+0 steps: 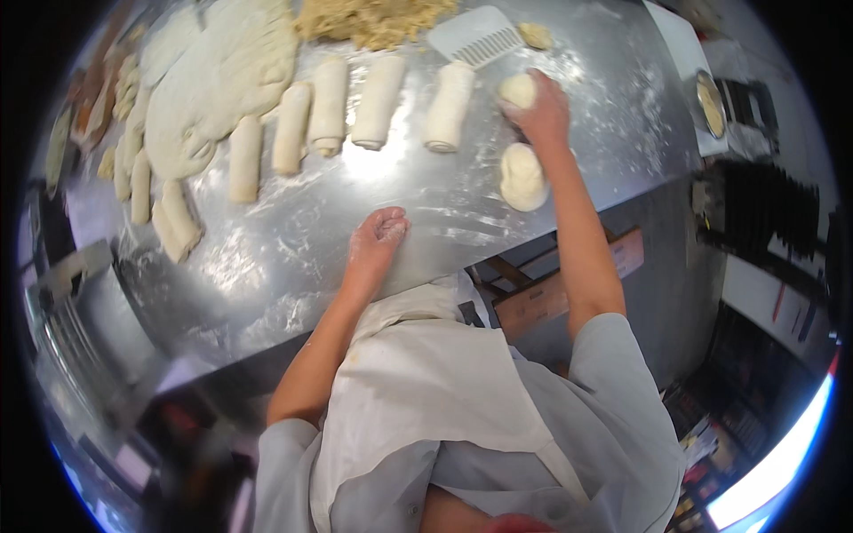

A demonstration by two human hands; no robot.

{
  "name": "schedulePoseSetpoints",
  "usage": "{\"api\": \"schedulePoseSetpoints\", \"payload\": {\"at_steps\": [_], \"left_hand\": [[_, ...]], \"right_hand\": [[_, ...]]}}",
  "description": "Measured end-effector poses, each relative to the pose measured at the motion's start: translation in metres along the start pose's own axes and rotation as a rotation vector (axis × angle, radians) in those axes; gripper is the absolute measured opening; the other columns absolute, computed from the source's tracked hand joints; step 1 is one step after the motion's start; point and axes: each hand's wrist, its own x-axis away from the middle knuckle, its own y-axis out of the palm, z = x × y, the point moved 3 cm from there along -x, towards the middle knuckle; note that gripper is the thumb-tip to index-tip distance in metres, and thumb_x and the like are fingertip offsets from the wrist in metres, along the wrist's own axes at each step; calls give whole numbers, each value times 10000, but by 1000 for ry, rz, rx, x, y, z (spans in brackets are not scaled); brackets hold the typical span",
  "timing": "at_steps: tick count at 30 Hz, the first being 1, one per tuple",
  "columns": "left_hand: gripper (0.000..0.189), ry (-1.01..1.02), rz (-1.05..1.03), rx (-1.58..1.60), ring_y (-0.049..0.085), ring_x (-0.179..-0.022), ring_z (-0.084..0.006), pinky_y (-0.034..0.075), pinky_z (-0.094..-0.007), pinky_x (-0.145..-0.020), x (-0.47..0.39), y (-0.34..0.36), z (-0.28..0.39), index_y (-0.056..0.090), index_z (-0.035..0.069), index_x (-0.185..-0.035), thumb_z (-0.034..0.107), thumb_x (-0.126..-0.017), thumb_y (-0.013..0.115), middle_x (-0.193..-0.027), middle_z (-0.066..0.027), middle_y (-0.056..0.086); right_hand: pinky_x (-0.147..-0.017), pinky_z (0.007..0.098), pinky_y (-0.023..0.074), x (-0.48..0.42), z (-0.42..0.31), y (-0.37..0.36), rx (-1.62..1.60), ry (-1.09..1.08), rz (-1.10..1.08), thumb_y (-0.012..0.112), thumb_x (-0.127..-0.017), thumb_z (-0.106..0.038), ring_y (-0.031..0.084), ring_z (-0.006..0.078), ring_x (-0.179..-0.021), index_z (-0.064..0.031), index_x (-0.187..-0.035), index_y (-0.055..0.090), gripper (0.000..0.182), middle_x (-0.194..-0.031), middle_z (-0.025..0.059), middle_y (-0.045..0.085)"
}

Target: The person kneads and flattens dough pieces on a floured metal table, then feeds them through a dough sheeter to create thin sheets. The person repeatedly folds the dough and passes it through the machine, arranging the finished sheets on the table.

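My right hand (543,110) is curled around a small pale ball of dough (518,90) on the floured steel table. Just below it lies a larger folded lump of dough (523,177), next to my forearm. My left hand (380,234) rests near the table's front edge, its fingers curled in and dusted with flour; no dough shows in it. Between and beyond my hands stand rolled dough cylinders, the closest to my right hand being one roll (450,106). Another roll (378,101) lies farther left.
A white toothed plastic scraper (474,36) and a small yellowish dough piece (534,36) lie at the back. Crumbly yellow dough (373,20) is heaped beside a wide dough sheet (220,86). Smaller rolls (176,213) lie left. A metal machine (100,326) stands at the left edge.
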Motion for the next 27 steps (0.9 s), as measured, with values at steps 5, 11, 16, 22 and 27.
{"api": "schedulePoseSetpoints", "payload": {"at_steps": [5,11,16,22,27], "left_hand": [[321,-48,58,149,674,-1027,-141,527,-278,-922,27,-32,-3,639,-25,-1316,131,-1035,628,-1150,-83,720],[346,85,298,32,668,-1029,-168,521,-312,-961,74,-111,-45,636,19,-1347,145,-1025,652,-1170,-81,714],[604,587,580,-930,574,-1268,-347,450,-461,-1106,154,-193,-66,527,3,-1473,205,-948,748,-1396,-201,596],[1173,506,672,-1147,266,-1537,-464,200,-592,-1248,181,-251,-149,226,-60,-1618,649,-835,736,-1678,-277,256],[1164,540,560,-1146,250,-1563,-433,184,-589,-1258,168,-269,-145,254,-66,-1614,745,-868,629,-1694,-263,252]], "right_hand": [[-871,397,585,-4,19,1,-932,663,-17,878,-797,-242,703,289,-1063,-31,-1315,631,611,-1214,128,692],[-851,394,594,78,-174,-27,-969,326,-183,855,-859,-219,706,286,-1024,-3,-1330,561,596,-1214,156,667],[-1028,512,472,192,-300,37,-468,-478,-366,904,-754,-301,579,382,-1228,-117,-1383,582,730,-1318,155,597],[-1072,532,429,261,-358,69,-364,-812,-360,893,-737,-401,520,338,-1318,-204,-1422,605,769,-1437,97,548],[-1071,513,439,265,-408,108,-402,-1201,-409,859,-777,-393,570,308,-1275,-195,-1352,645,645,-1370,77,602]]}}
